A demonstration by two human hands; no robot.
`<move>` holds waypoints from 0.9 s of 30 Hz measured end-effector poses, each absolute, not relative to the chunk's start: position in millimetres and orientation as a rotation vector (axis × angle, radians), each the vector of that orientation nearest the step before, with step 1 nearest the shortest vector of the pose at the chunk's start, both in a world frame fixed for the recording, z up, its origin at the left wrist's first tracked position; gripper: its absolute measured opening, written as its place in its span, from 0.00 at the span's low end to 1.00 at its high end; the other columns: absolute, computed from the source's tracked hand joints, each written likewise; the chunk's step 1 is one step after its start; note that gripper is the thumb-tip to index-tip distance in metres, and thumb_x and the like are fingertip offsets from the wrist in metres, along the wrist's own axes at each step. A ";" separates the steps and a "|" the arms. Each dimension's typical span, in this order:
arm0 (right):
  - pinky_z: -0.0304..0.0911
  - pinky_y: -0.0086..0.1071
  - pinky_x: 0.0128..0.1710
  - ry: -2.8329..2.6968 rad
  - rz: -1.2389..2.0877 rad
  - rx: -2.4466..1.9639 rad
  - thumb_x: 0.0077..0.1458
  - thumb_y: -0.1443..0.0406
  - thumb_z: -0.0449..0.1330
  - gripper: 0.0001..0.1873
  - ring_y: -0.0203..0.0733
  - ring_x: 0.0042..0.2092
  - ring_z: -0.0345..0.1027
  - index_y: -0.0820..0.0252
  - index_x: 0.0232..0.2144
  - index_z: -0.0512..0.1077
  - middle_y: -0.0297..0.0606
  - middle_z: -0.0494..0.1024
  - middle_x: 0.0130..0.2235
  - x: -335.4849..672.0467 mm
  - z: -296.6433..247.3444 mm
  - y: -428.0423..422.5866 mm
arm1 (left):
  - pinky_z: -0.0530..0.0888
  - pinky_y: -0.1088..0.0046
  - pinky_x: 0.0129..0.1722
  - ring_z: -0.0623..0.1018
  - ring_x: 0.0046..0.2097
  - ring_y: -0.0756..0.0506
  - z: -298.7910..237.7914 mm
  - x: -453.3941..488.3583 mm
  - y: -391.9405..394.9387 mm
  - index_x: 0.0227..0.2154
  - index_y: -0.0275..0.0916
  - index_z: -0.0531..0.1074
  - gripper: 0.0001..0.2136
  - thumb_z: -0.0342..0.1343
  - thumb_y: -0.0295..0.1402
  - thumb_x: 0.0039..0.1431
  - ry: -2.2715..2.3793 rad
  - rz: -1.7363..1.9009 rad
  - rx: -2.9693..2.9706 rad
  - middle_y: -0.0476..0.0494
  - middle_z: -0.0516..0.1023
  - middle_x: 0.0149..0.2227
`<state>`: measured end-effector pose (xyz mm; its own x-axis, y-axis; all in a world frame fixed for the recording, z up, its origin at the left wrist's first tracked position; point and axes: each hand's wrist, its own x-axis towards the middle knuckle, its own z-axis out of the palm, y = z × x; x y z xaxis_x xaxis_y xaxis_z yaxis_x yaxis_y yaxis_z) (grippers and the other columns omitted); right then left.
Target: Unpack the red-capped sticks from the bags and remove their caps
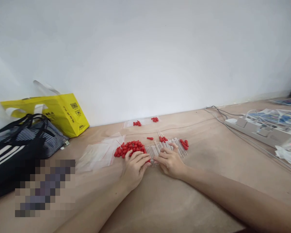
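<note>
My left hand (136, 165) is closed in a pinch at the right edge of a heap of red rubber bulbs (129, 148), with a bit of red showing at its fingertips. Close beside it, my right hand (169, 161) bends its fingers over a row of thin clear glass dropper tubes (151, 150); its fingertips pinch at a tube, partly hidden. The fingertips of both hands nearly meet. Behind the row lie a few tubes with red bulbs on their ends (163, 139). More red bulbs (184, 144) are at the row's right end, and a single bulb (150, 138) lies behind.
Clear plastic bags (97, 155) lie left of the heap. A bag of red-bulbed droppers (143, 122) rests by the wall. A yellow bag (70, 113) and a black bag (16, 158) stand at left. At right are a power strip (252, 132), cables and a white tissue (288, 156).
</note>
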<state>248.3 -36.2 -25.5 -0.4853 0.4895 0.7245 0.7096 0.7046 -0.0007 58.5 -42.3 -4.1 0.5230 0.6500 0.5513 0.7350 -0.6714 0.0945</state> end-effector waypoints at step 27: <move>0.48 0.30 0.34 -1.893 0.009 -1.372 0.55 0.69 0.45 0.14 0.36 0.32 0.62 0.57 0.36 0.70 0.37 0.71 0.30 292.5 -16.1 -12.7 | 0.69 0.74 0.32 0.69 0.32 0.50 -8.6 38.3 -35.0 0.36 0.38 0.70 0.11 0.42 0.32 0.59 -1.205 -1.087 -2.509 0.45 0.66 0.31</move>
